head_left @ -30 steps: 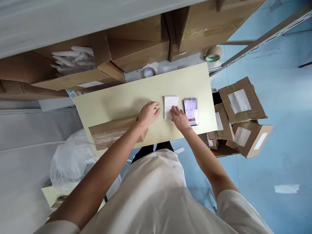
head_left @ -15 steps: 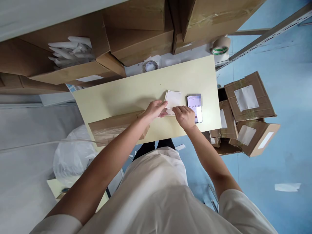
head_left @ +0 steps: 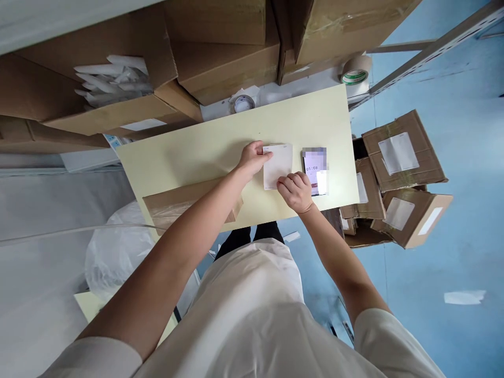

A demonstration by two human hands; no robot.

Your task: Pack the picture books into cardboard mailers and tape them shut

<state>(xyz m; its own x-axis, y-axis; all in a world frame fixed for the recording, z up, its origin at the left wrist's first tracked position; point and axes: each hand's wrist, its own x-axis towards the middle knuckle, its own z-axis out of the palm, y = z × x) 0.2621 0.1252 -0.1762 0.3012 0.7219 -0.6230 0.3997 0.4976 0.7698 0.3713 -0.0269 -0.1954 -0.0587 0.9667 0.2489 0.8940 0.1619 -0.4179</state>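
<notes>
Fingers (head_left: 258, 144) of the left hand (head_left: 250, 159) are bent at the upper left part of a white paper (head_left: 276, 165), with the thumb lying across its left edge; whether they are clamped on it from below I cannot tell. On the right hand (head_left: 298, 191), the fingers are curled and close together over the lower right corner of the paper; they hide that corner, so I cannot tell if they pinch it. Between the 2 hands, the paper lies on or just over the pale yellow desk (head_left: 315, 118), and a slightly offset edge shows along its top and right side.

Just right of the paper, near the right hand, 1 phone (head_left: 311, 177) lies face up on the desk, its screen lit and showing 01:08, part of it blurred out. Under the left forearm, 1 long cardboard box (head_left: 177, 202) rests on the near left part of the desk.

Beyond the far edge stand several brown cartons (head_left: 226, 68); the open carton on the left holds white packets (head_left: 112, 79). A pale roll of tape (head_left: 244, 103) lies just behind the desk, and a brown roll of tape (head_left: 356, 70) sits farther right. To the right, labelled boxes (head_left: 405, 149) are piled above the blue floor (head_left: 429, 283).
</notes>
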